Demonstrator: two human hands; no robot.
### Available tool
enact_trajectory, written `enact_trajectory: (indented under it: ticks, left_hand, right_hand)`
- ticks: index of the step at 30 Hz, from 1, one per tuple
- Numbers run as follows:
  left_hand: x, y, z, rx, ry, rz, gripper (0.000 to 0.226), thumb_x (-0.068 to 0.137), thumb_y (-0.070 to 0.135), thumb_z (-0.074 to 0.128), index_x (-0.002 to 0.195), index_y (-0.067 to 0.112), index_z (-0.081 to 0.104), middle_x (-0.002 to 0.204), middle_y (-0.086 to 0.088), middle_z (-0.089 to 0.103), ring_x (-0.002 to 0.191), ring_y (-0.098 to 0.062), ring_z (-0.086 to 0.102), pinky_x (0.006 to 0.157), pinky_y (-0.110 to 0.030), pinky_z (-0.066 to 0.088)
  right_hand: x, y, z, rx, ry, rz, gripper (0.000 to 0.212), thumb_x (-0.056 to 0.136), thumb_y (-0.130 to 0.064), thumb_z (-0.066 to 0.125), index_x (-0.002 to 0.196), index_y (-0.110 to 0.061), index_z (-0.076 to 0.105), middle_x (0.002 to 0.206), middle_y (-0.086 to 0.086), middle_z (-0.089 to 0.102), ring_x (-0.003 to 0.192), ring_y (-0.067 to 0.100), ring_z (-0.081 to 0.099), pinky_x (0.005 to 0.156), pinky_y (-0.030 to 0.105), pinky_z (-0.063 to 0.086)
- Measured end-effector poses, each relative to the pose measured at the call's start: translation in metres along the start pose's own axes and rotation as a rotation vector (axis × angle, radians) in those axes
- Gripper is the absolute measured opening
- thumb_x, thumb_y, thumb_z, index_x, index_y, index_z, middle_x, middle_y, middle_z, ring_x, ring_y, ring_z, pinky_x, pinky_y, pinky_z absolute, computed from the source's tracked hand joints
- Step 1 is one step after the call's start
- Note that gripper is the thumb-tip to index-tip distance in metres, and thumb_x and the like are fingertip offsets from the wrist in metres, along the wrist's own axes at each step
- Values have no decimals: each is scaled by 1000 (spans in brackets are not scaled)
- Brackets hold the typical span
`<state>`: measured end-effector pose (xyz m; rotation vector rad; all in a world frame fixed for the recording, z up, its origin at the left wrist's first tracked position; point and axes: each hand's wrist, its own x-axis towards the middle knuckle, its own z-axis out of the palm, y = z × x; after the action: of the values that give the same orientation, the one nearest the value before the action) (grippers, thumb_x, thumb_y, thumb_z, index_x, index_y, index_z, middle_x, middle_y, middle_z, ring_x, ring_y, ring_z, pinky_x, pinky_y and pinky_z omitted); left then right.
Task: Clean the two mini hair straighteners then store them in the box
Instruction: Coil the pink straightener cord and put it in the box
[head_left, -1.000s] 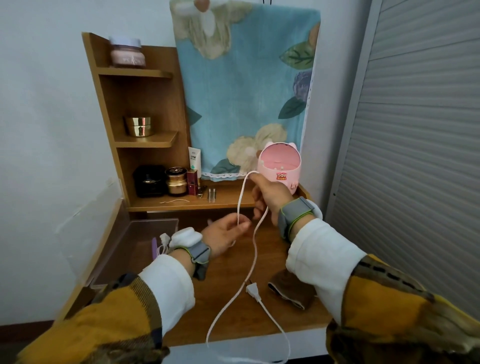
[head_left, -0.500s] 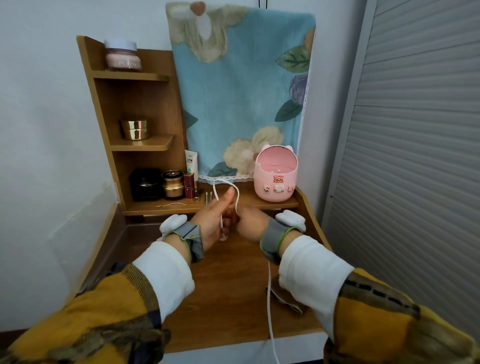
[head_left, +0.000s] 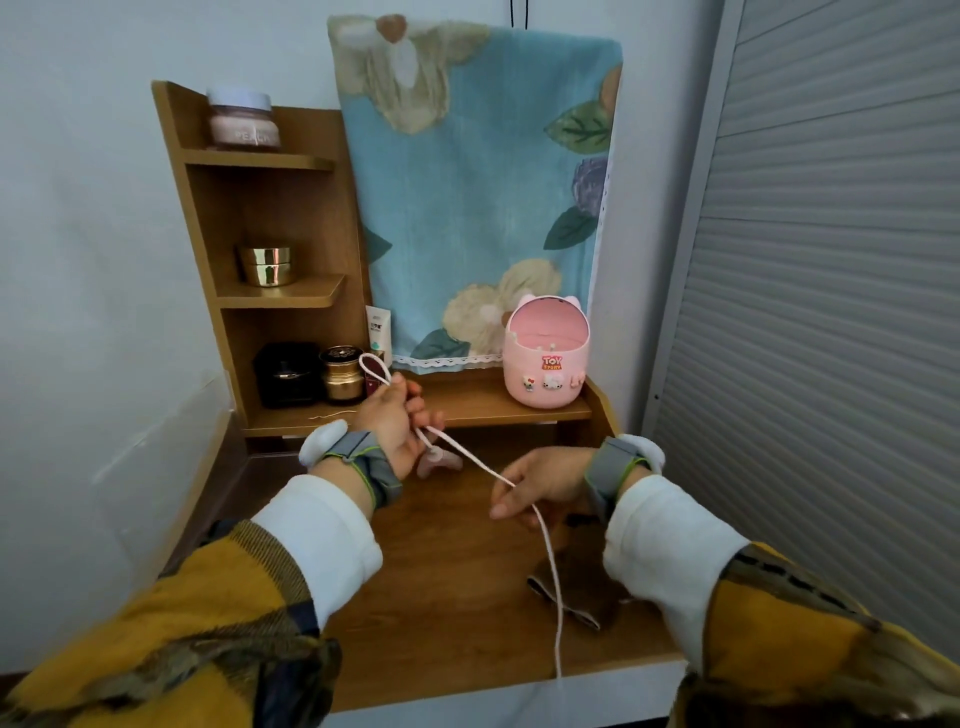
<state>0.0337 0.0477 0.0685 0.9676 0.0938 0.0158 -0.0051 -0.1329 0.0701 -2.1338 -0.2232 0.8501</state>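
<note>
Pink cat-eared container (head_left: 545, 364) on the lower shelf (head_left: 467, 405): a red-and-yellow sticker on its front reads "TOY STORY" (two lines, above three small character stickers). Pink jar (head_left: 243, 122) on the top shelf: pale lettering beginning "PEA…", the rest unclear. White tube (head_left: 378, 332): print too small to read.

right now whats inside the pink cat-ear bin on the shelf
Through the opening of the pink bin only its pink back wall and a few small pale specks show. The front wall hides the bottom, so any contents there are unseen.
</note>
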Motion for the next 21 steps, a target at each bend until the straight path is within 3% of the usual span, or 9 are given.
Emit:
enact_trajectory:
  ticks: [3, 6, 8, 12, 15, 19, 21]
  left_hand:
    - [1, 3, -8, 230, -42, 46, 36, 101, 30, 35, 72, 11, 45, 49, 3, 28, 28, -3, 23, 33, -11, 25]
    - [-2, 1, -12, 448, -110, 47, 33, 99, 35, 40, 77, 12, 49, 56, 2, 30, 33, -3, 24, 33, -13, 20]
    - [-6, 1, -12, 621, -158, 19, 35, 93, 46, 45, 88, 12, 54, 61, 3, 35, 40, -6, 29, 36, -17, 24]
    - [-18, -6, -12, 1030, -258, 26, 62, 77, 71, 41, 104, 18, 59, 79, -1, 53, 62, -14, 46, 50, -23, 36]
    - [-25, -11, -9, 1034, -313, 103, 46, 91, 59, 35, 93, 22, 63, 75, 1, 57, 57, -10, 47, 49, -21, 34]
    - [-32, -17, -5, 779, -373, 58, 36, 101, 31, 33, 79, 10, 52, 48, 2, 38, 32, -5, 34, 34, -15, 27]
    - [-31, -15, -6, 551, -317, -24, 35, 100, 30, 36, 77, 8, 49, 44, 3, 34, 39, -9, 38, 40, -17, 41]
  right_hand:
    - [-2, 8, -12, 352, 162, -164, 12, 89, -8, 58, 78, -10, 62, 53, -1, 47, 50, 13, 50, 52, 25, 48]
    - [-6, -3, -21, 676, 316, -360, 15, 88, 6, 50, 83, -8, 53, 57, 4, 42, 40, 10, 39, 37, 19, 36]
    - [-6, -15, -24, 685, 383, -458, 20, 88, 10, 45, 89, -10, 48, 62, 6, 43, 37, 9, 33, 35, 15, 25]
    - [6, -39, -13, 524, 501, -595, 21, 92, 8, 41, 86, -12, 46, 65, 11, 49, 32, 7, 34, 34, 12, 23]
    - [19, -47, -3, 404, 623, -632, 25, 91, 8, 46, 80, -15, 47, 65, 7, 49, 36, 2, 37, 36, 13, 28]
    - [30, -49, 5, 343, 754, -655, 27, 86, 3, 59, 76, -21, 50, 67, 0, 46, 52, 8, 39, 47, 17, 33]
    - [30, -47, 4, 418, 739, -618, 27, 84, 5, 61, 80, -18, 47, 65, 2, 44, 46, 9, 38, 39, 18, 32]
